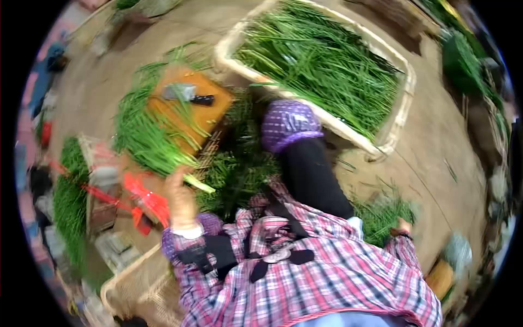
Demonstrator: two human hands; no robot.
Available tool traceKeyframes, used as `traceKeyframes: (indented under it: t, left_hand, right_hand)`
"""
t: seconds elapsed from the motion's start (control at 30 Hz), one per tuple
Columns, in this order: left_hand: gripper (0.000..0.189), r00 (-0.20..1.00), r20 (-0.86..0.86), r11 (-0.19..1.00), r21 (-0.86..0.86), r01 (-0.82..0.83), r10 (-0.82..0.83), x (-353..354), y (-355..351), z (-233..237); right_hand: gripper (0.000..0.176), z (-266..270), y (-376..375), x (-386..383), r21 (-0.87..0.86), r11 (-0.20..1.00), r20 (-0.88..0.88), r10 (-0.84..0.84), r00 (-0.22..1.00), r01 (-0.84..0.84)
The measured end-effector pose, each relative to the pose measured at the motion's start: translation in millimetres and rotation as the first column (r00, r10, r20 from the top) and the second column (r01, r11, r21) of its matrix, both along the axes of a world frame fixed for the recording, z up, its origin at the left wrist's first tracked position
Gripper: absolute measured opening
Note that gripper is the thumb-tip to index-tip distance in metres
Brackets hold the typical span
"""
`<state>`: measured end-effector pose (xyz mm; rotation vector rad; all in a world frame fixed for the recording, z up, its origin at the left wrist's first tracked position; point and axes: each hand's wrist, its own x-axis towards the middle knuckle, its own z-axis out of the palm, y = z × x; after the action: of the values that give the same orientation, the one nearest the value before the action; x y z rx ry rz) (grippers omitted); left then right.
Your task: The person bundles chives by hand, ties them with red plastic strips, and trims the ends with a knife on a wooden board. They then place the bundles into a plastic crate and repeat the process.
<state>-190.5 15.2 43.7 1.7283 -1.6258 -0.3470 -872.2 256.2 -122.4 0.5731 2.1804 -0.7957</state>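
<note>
My left hand (180,193) is closed around the pale root end of a bunch of green chives (155,147), with one white stalk sticking out past the fingers. The chives lie partly over an orange-brown board (213,111). On the board rests a grey object with a black end (188,95), too blurred to name. Far to the right, my right hand (403,224) is low, beside a loose heap of greens (384,218) on the floor. Its fingers are small and blurred, so their grip does not show.
A large pale basket (406,106) full of long greens stands ahead. Red strips (146,196) hang by my left hand. Another woven basket (122,286) is at the lower left, and more greens (71,201) lie further left. My knee with a purple dotted cover (291,125) juts forward.
</note>
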Motion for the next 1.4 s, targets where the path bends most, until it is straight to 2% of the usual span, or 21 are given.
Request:
traceKeyframes:
  t: [0.03,0.07,0.1,0.2,0.27,0.4,0.47,0.5,0.53,0.57,0.73,0.87,0.9,0.93,1.03,1.07,1.1,1.13,1.27,1.33,1.4]
  left_hand:
    - [0.042,0.998,0.052,0.999,-0.032,-0.02,0.022,9,1,-3]
    - [0.034,0.99,-0.033,0.979,0.157,-0.127,0.134,-1,1,25]
    - [0.025,0.933,-0.304,0.979,0.116,-0.165,0.193,16,5,5]
    - [0.014,0.523,-0.777,0.932,0.229,-0.28,0.349,28,1,23]
    - [0.014,0.463,-0.795,0.909,0.256,-0.328,0.391,33,-1,40]
    - [0.013,0.378,-0.827,0.893,0.292,-0.344,0.416,57,-10,40]
    - [0.016,0.397,-0.796,0.88,0.342,-0.329,0.457,67,-21,37]
    - [0.016,0.536,-0.741,0.908,0.256,-0.332,0.405,71,-27,24]
    - [0.016,0.663,-0.661,0.931,0.173,-0.322,0.352,73,-34,15]
    - [0.021,0.442,-0.729,0.851,0.418,-0.318,0.523,67,-47,33]
    - [0.037,0.345,-0.753,0.827,0.531,-0.183,0.56,81,-89,-24]
    - [0.073,0.566,-0.655,0.83,0.55,-0.096,0.5,76,-80,-1]
    - [0.072,0.624,-0.589,0.822,0.546,-0.16,0.513,81,-74,-2]
    - [0.054,0.543,-0.573,0.772,0.58,-0.26,0.614,77,-71,23]
    - [0.031,0.73,-0.492,0.876,0.181,-0.447,0.475,103,-59,-21]
    - [0.031,0.726,-0.495,0.874,0.189,-0.447,0.478,108,-57,-28]
    - [0.032,0.866,-0.298,0.912,0.04,-0.408,0.401,111,-55,-35]
    - [0.033,0.945,-0.068,0.94,-0.094,-0.327,0.321,114,-55,-37]
    - [0.032,0.977,0.178,0.993,-0.025,-0.114,0.117,118,-62,-51]
    - [0.032,0.975,0.221,0.999,0.024,-0.047,0.041,120,-64,-52]
    - [0.032,0.968,0.192,0.986,-0.046,-0.157,0.163,121,-61,-46]
  right_hand:
    - [0.047,11,-28,10,-0.039,0.999,-0.165,-0.014,0.986,0.008]
    - [0.053,3,-45,11,-0.088,0.996,-0.328,-0.046,0.944,0.018]
    - [0.059,-24,-51,-48,-0.106,0.962,-0.082,0.242,0.967,-0.25]
    - [0.048,23,-163,-17,-0.417,0.847,-0.447,0.125,0.886,-0.33]
    - [0.047,59,-235,-5,-0.625,0.684,-0.457,0.068,0.887,-0.375]
    - [0.044,172,-341,114,-0.561,0.261,-0.731,0.289,0.618,-0.785]
    - [0.039,197,-375,174,-0.575,0.076,-0.753,0.341,0.563,-0.815]
    - [0.038,216,-385,218,-0.514,0.062,-0.784,0.371,0.498,-0.855]
    - [0.038,229,-394,255,-0.504,-0.059,-0.802,0.403,0.441,-0.862]
    - [0.037,242,-400,297,-0.501,-0.128,-0.818,0.393,0.42,-0.856]
    - [0.035,245,-411,452,-0.704,-0.329,-0.625,0.709,0.327,-0.629]
    - [0.036,200,-410,536,-0.805,-0.352,-0.448,0.889,0.1,-0.477]
    - [0.036,187,-408,553,-0.771,-0.378,-0.448,0.894,0.015,-0.514]
    - [0.037,179,-407,571,-0.619,-0.542,-0.615,0.785,-0.079,-0.569]
    - [0.036,147,-400,614,-0.453,-0.69,-0.699,0.668,-0.254,-0.565]
    - [0.035,143,-398,625,-0.403,-0.715,-0.7,0.643,-0.311,-0.572]
    - [0.031,129,-398,633,-0.374,-0.725,-0.676,0.64,-0.365,-0.579]
    - [0.029,118,-400,643,-0.385,-0.72,-0.657,0.653,-0.376,-0.577]
    - [0.026,103,-416,663,-0.335,-0.715,-0.658,0.643,-0.391,-0.613]
    - [0.027,106,-425,673,-0.408,-0.665,-0.606,0.71,-0.359,-0.626]
    - [0.032,107,-432,683,-0.391,-0.707,-0.629,0.672,-0.39,-0.589]
